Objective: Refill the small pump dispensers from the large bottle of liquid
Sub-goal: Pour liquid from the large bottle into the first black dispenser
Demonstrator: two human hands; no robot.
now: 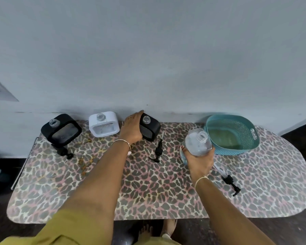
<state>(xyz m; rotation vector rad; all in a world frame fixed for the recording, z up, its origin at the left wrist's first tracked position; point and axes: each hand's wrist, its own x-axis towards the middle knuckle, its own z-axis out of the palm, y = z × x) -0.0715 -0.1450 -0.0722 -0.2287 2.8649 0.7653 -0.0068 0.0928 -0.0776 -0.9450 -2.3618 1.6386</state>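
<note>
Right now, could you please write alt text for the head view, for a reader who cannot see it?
A person's left hand holds an open black dispenser while the right hand grips an open clear bottle beside a teal basket. A second black dispenser, a white dispenser and loose pump heads sit on the leopard-print table.

Both arms reach forward: left hand (132,128) grips the black dispenser (152,128), right hand (199,160) curls round the clear bottle (198,141).
</note>
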